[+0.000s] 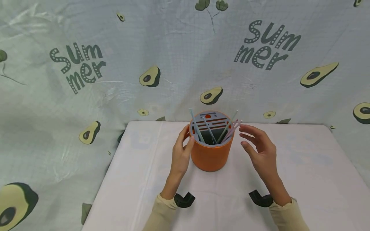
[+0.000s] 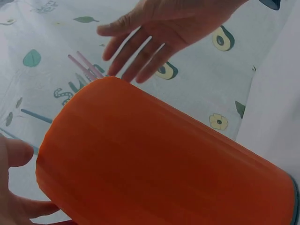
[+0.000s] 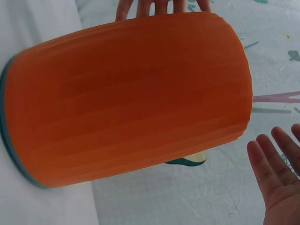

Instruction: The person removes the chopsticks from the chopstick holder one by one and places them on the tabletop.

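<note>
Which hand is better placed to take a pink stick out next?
Probably the right: the right hand is empty, its fingers near the pink sticks, while the left hand is at the opposite side of the orange holder.

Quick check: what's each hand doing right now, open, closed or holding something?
Left hand: open, touching the side of the orange holder.
Right hand: open, holding nothing, beside the holder.
</note>
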Demonstrator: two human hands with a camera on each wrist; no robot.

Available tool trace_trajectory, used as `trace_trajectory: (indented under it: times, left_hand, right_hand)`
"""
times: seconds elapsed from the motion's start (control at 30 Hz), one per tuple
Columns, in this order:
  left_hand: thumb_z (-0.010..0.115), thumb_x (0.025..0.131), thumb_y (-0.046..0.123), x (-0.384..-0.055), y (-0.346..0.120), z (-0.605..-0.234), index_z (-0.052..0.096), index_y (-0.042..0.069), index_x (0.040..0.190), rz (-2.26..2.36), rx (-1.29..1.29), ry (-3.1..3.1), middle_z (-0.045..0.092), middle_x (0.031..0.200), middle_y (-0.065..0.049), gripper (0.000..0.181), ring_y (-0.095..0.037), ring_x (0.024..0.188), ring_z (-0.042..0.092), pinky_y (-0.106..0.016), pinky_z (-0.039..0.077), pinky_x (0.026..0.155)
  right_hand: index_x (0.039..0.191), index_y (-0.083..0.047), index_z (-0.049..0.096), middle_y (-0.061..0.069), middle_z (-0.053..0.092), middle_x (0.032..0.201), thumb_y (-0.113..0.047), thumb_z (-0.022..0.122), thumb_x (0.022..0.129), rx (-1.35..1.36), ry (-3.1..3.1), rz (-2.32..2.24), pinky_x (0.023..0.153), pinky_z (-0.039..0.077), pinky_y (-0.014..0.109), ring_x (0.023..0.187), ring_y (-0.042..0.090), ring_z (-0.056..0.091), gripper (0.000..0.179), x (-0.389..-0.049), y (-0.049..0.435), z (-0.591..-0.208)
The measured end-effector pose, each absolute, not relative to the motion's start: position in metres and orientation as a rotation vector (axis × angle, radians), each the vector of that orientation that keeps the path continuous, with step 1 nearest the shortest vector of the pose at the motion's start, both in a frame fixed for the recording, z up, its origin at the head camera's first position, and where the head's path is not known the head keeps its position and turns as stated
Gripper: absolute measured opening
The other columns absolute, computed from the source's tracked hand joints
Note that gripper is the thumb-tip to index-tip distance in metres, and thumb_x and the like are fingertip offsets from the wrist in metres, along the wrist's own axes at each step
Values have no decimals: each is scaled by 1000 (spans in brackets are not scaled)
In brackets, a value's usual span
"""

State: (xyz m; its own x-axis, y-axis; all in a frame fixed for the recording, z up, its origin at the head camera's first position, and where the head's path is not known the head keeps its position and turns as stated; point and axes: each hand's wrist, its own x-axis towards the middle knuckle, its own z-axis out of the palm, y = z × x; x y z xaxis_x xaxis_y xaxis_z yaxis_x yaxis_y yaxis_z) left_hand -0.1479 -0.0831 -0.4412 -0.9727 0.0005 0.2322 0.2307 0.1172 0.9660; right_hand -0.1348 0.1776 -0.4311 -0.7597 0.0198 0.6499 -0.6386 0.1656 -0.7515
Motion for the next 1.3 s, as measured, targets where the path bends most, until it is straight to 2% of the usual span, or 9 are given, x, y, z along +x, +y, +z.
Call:
trace_trajectory:
  times: [0.13, 0.37, 0.57, 0.7, 0.83, 1.07, 1.17, 1.3]
  left_hand:
    - [56, 106, 34, -149, -80, -440, 39, 19, 161, -1996, -207, -2201, 45, 162, -2, 59, -30, 148, 44, -57, 46, 114]
    - [58, 105, 38, -147, -82, -436, 39, 25, 160, -2011, -165, -2244, 44, 162, 0, 60, -30, 148, 42, -60, 45, 114]
    - [60, 104, 42, -144, -82, -429, 41, 28, 159, -2035, -117, -2283, 46, 161, 2, 60, -31, 147, 42, -63, 40, 117]
    - [62, 103, 41, -143, -81, -427, 42, 27, 158, -2053, -92, -2283, 47, 160, 0, 60, -32, 148, 43, -62, 40, 117]
    - [63, 103, 40, -144, -80, -428, 43, 25, 157, -2070, -78, -2269, 48, 159, -1, 60, -32, 148, 42, -61, 44, 115]
    - [64, 102, 40, -145, -79, -431, 44, 24, 156, -2076, -64, -2251, 49, 158, 0, 60, -30, 147, 43, -58, 46, 113]
    - [64, 102, 39, -145, -78, -432, 44, 24, 156, -2081, -63, -2240, 48, 158, -1, 60, -30, 147, 43, -57, 46, 114]
    - [65, 102, 40, -145, -78, -432, 45, 23, 156, -2082, -51, -2236, 49, 157, -1, 60, -30, 146, 44, -57, 46, 114]
  right_hand:
    - [141, 3, 59, 11, 67, 137, 18, 68, 89, 521, -1976, 1632, 103, 54, 22, 124, 16, 67, 55, -139, 173, -430]
    - [139, -1, 63, -7, 68, 134, 13, 70, 91, 517, -2018, 1637, 105, 52, 20, 121, 12, 67, 51, -145, 164, -426]
    - [129, -1, 69, -9, 71, 121, 13, 72, 89, 541, -2029, 1604, 105, 51, 19, 112, 7, 67, 42, -149, 160, -423]
    - [120, 0, 71, -10, 71, 115, 13, 73, 88, 540, -2034, 1576, 107, 50, 18, 111, 5, 66, 35, -150, 159, -422]
    - [117, 1, 72, -6, 71, 112, 13, 73, 88, 530, -2043, 1542, 108, 49, 17, 112, 3, 66, 31, -151, 159, -424]
    - [113, 0, 74, 12, 75, 107, 9, 74, 89, 492, -2067, 1445, 111, 47, 19, 111, 6, 68, 26, -154, 160, -425]
    - [113, -1, 74, 15, 77, 105, 8, 75, 89, 487, -2064, 1414, 110, 47, 19, 110, 11, 70, 25, -155, 159, -423]
    - [111, 0, 75, 16, 78, 104, 11, 75, 88, 508, -2020, 1428, 106, 50, 19, 108, 9, 71, 26, -155, 158, -415]
